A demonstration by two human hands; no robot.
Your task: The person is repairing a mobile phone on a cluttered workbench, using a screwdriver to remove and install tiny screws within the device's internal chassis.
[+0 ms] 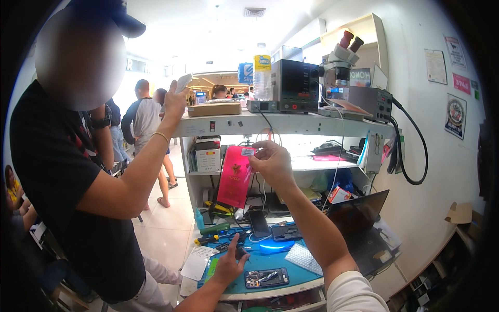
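Raised over the bench, my right hand (271, 162) pinches the upper corner of a flat bright pink packet (235, 179). The packet hangs upright, with a gold emblem on its front and a small white label at the top. Lower down, my left hand (227, 267) is above the blue work mat (236, 286), its index finger pointing up and its thumb apart. A small dark thing (240, 253) shows between that thumb and finger; whether it is touched I cannot tell. Beside this hand lies an opened phone (266, 277) with its inner parts bare.
A person in black (57, 171) stands close on the left, one arm raised with a pale handset (183, 82). A shelf (306, 124) carries a power supply (296, 86) and a microscope (340, 62). An open laptop (358, 223) stands right; tools, phones and a blue-lit disc (275, 246) crowd the mat.
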